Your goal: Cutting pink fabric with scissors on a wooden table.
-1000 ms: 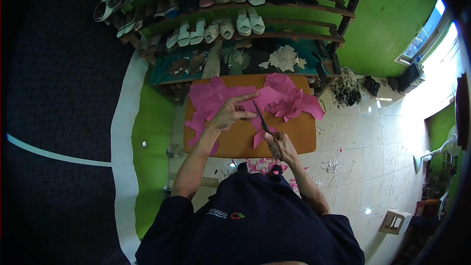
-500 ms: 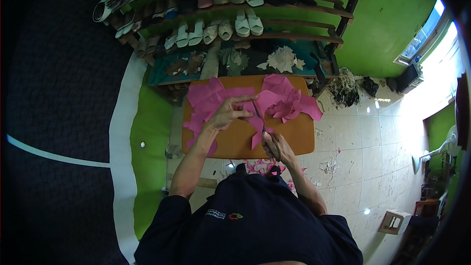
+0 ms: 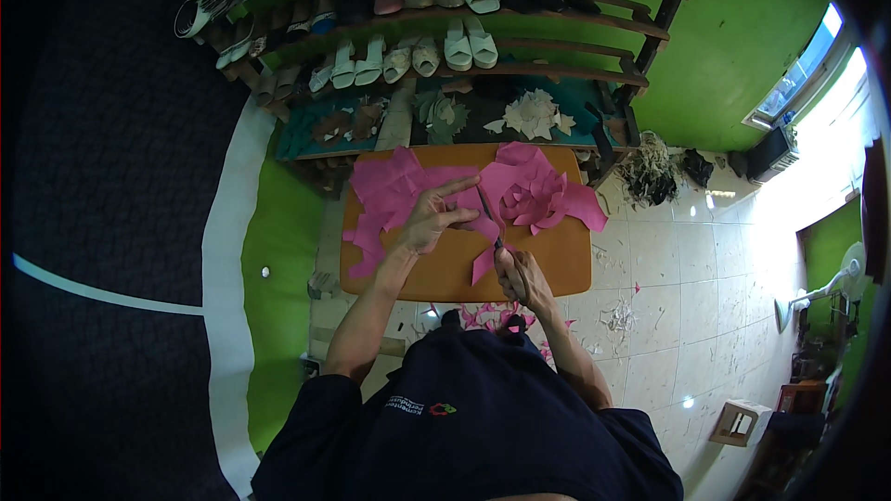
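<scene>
My right hand (image 3: 520, 276) is closed round the handles of a pair of scissors (image 3: 485, 205), whose dark blades point away from me over the table. The blades lie against a piece of pink sheet material (image 3: 481, 225), and a narrow strip of it hangs beside them toward the table's near edge. My left hand (image 3: 430, 221) pinches the pink piece just left of the blades, its index finger stretched toward their tips. More pink sheet (image 3: 385, 184) lies beyond that hand. On the right rests a heap of cut pink pieces (image 3: 536, 198), layered like petals.
The orange-brown table (image 3: 432, 280) stands before me. Behind it is a wooden rack (image 3: 575, 70) with rows of shoes (image 3: 413, 60) and cut pieces on its lowest shelf. Pink scraps (image 3: 483, 315) litter the tiled floor at my feet. A white fan (image 3: 846, 274) stands far right.
The fingers of my right hand have closed more tightly round the scissor handles. My left hand keeps its pinch on the pink piece. The whole view has shifted slightly.
</scene>
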`<control>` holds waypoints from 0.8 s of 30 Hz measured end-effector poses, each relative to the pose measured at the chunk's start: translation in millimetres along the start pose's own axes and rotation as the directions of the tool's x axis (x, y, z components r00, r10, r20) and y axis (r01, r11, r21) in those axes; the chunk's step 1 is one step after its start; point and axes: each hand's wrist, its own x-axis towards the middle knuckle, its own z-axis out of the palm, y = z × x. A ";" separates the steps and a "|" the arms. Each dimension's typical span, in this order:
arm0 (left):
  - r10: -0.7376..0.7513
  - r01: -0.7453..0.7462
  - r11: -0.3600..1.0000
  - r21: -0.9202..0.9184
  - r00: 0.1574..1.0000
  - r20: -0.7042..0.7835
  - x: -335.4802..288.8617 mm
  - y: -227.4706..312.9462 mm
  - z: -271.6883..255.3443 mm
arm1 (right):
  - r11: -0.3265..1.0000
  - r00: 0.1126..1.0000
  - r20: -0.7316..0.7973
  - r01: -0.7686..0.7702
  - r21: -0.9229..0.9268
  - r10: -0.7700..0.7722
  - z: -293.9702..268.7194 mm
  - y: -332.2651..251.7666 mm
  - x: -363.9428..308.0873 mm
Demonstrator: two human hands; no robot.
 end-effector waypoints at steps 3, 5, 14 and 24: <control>0.031 -0.034 0.998 -0.057 0.998 -0.057 -0.9 -4.5 4.2 | 1.000 0.999 -0.026 0.020 -0.019 -0.021 0.7 -1.7 -0.4; 0.044 -0.050 0.995 -0.089 0.997 -0.064 -1.9 -7.2 5.9 | 1.000 0.999 -0.035 0.017 0.020 -0.017 1.2 -2.9 -0.7; 0.050 -0.076 0.984 -0.159 0.986 -0.161 -6.7 -19.7 10.0 | 0.999 0.993 -0.120 0.022 0.048 -0.016 11.8 -2.9 1.1; 0.098 -0.147 0.976 -0.164 0.957 -0.274 -2.6 -10.7 15.8 | 1.000 0.992 -0.127 0.000 0.025 0.003 7.2 -3.4 -1.2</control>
